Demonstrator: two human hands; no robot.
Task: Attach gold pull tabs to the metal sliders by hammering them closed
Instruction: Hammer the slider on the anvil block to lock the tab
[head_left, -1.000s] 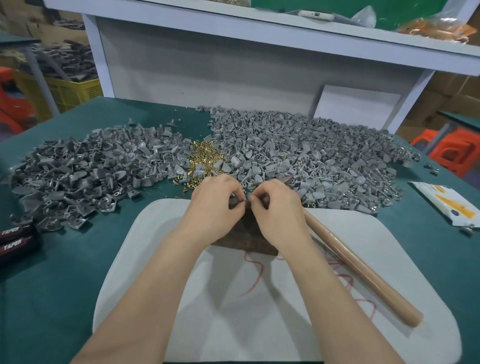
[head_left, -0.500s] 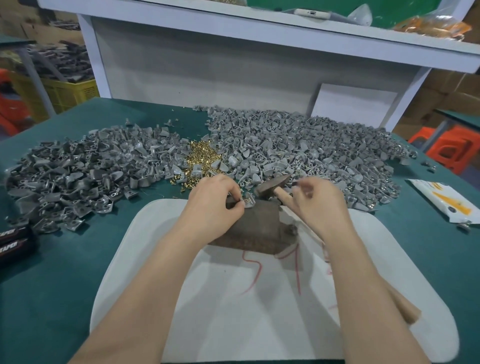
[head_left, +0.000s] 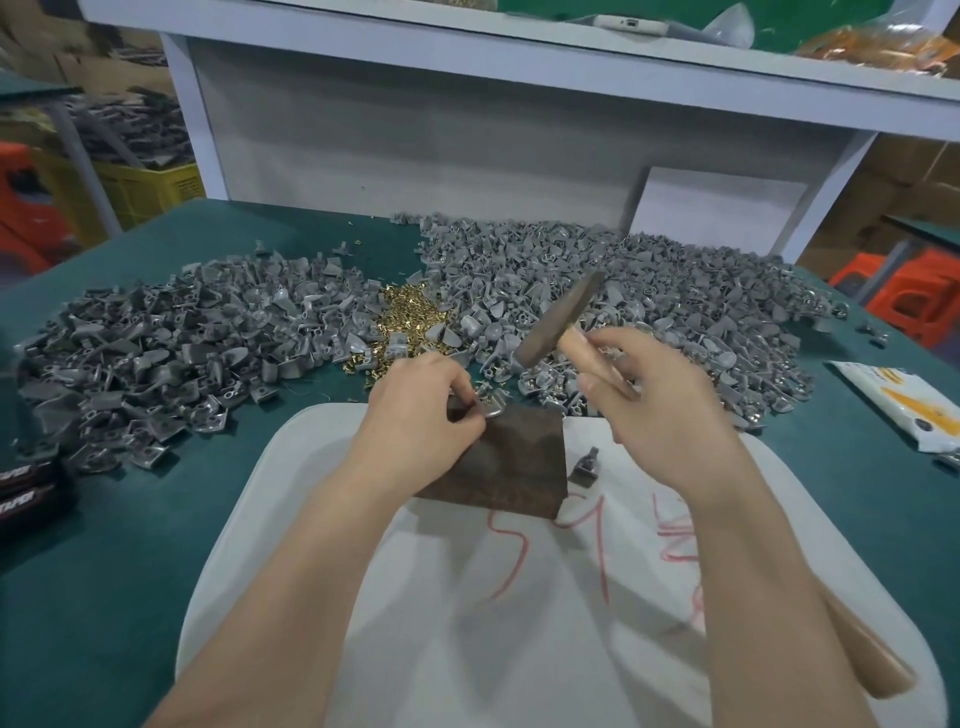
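Note:
My left hand (head_left: 421, 410) pinches a grey metal slider (head_left: 491, 408) against the top edge of a dark rusty metal block (head_left: 514, 462). My right hand (head_left: 654, 410) grips the wooden handle of a hammer (head_left: 563, 317) close to its head, which is raised and tilted above the slider. A small heap of gold pull tabs (head_left: 408, 325) lies between two big piles of grey sliders, one on the left (head_left: 171, 353) and one at the back right (head_left: 649, 301). One loose slider (head_left: 586, 467) lies just right of the block.
The block stands on a white mat (head_left: 467, 623) with red scribbles, laid on the green tabletop (head_left: 104, 571). A white and yellow packet (head_left: 904, 405) lies at the right edge, dark boxes (head_left: 26, 488) at the left. A white shelf unit (head_left: 467, 130) rises behind the piles.
My right hand left the slider, took the hammer by its handle and lifted its head above the block. My left hand stayed pinching the slider on the block.

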